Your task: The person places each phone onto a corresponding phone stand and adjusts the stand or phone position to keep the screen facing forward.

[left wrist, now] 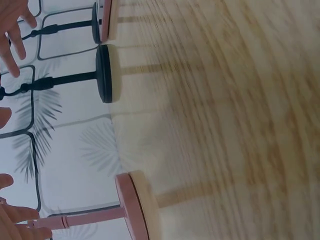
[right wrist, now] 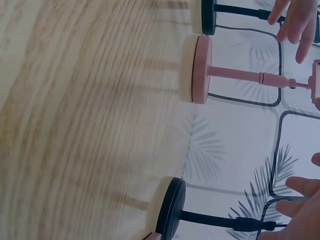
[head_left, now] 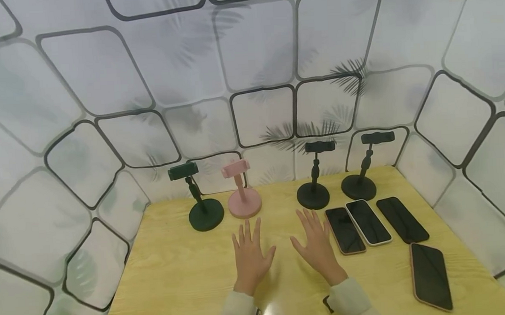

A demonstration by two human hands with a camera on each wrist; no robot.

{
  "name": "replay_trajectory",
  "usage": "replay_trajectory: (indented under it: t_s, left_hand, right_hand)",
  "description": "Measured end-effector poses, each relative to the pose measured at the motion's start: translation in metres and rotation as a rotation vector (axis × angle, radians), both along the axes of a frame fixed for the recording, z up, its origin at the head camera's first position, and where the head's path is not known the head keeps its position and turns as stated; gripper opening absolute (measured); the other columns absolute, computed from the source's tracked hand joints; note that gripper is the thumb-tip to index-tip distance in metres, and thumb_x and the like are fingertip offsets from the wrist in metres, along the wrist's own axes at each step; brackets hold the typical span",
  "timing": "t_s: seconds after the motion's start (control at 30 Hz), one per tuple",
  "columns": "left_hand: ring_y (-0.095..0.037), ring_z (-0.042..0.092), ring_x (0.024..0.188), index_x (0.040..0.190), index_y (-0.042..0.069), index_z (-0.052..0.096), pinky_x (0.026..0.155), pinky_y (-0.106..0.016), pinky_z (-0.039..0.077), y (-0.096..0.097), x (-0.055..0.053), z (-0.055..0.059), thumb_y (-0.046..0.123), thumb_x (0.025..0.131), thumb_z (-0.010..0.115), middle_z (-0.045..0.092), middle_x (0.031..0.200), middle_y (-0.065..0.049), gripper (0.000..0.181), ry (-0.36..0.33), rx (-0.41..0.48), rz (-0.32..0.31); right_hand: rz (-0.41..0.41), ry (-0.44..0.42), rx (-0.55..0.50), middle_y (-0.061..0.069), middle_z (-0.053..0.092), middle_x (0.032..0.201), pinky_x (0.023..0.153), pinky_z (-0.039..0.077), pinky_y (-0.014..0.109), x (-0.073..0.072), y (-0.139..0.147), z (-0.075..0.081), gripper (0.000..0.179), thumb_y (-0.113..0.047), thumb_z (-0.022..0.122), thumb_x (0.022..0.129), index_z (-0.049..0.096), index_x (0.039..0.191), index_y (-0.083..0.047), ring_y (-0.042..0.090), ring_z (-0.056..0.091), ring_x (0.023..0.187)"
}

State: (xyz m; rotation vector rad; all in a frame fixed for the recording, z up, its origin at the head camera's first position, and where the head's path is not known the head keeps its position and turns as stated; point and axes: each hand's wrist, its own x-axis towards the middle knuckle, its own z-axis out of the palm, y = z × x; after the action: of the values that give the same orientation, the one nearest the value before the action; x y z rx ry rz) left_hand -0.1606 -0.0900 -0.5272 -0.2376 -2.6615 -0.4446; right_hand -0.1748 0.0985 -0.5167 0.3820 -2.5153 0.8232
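Observation:
Both hands hover over the middle of the table with fingers spread and nothing held. My left hand (head_left: 250,258) is nearest the pink phone stand (head_left: 244,202), whose round base lies just beyond its fingertips. To the left of that stands a dark green phone stand (head_left: 206,214). My right hand (head_left: 317,246) is beside a pink-edged phone (head_left: 346,231) lying flat, and a black phone stand (head_left: 313,195) rises beyond its fingers. In the left wrist view, left-hand fingers (left wrist: 20,220) overlap the pink stand's pole. Right-hand fingers (right wrist: 300,207) show at the right wrist view's edge.
A second black phone stand (head_left: 358,186) is at the back right. Further phones lie flat on the right: a white-edged one (head_left: 368,222), a black one (head_left: 402,219) and a pink-edged one (head_left: 431,276). Patterned cloth (head_left: 260,49) walls the yellow wood-grain table (head_left: 168,274).

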Motion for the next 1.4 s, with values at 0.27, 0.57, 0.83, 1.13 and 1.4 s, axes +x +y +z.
replay_trajectory:
  t_s: [0.27, 0.57, 0.83, 1.13, 1.4]
  left_hand:
    - [-0.037, 0.048, 0.123, 0.134, -0.001, 0.043, 0.102, -0.054, 0.040, -0.026, -0.017, -0.010, 0.021, 0.086, 0.067, 0.049, 0.133, -0.022, 0.058, 0.033, 0.290, -0.086]
    - [-0.037, 0.051, 0.117, 0.128, -0.001, 0.049, 0.099, -0.050, 0.042, -0.079, -0.146, 0.038, 0.009, 0.092, 0.058, 0.053, 0.126, -0.023, 0.038, -0.079, 0.680, -0.048]
    - [-0.039, 0.047, 0.126, 0.139, 0.004, 0.042, 0.105, -0.052, 0.038, -0.078, -0.190, 0.040, 0.027, 0.097, 0.049, 0.049, 0.137, -0.022, 0.049, -0.348, 0.701, -0.204]
    - [-0.037, 0.056, 0.114, 0.133, 0.002, 0.048, 0.096, -0.048, 0.047, -0.060, -0.156, 0.031, 0.040, 0.093, 0.040, 0.058, 0.123, -0.023, 0.055, -0.310, 0.732, -0.349]
    - [-0.036, 0.059, 0.113, 0.122, -0.003, 0.056, 0.094, -0.048, 0.048, -0.031, -0.103, 0.033, 0.020, 0.098, 0.045, 0.062, 0.120, -0.022, 0.035, -0.265, 0.570, -0.355]
  right_hand:
    - [0.057, 0.057, 0.011, 0.021, 0.045, 0.141, 0.094, 0.029, 0.074, -0.014, -0.005, 0.001, 0.073, -0.021, 0.076, 0.077, 0.042, 0.139, -0.006, 0.043, 0.038, 0.131]
    - [0.289, 0.294, 0.012, 0.017, 0.051, 0.134, 0.104, 0.035, 0.055, -0.125, -0.034, 0.069, 0.062, -0.012, 0.074, 0.079, 0.046, 0.134, -0.002, 0.032, 0.047, 0.125]
    - [0.487, 0.303, 0.139, 0.015, 0.056, 0.131, 0.104, 0.041, 0.045, -0.171, -0.086, 0.095, 0.061, -0.015, 0.078, 0.077, 0.052, 0.131, -0.004, 0.031, 0.052, 0.122]
    - [0.522, 0.259, 0.164, 0.008, 0.065, 0.118, 0.092, 0.051, 0.037, -0.145, -0.085, 0.096, 0.048, -0.011, 0.077, 0.076, 0.061, 0.122, -0.008, 0.025, 0.061, 0.107]
    - [0.548, 0.323, 0.162, 0.006, 0.066, 0.118, 0.089, 0.051, 0.037, -0.094, -0.047, 0.094, 0.053, -0.013, 0.082, 0.070, 0.063, 0.120, -0.011, 0.024, 0.062, 0.106]
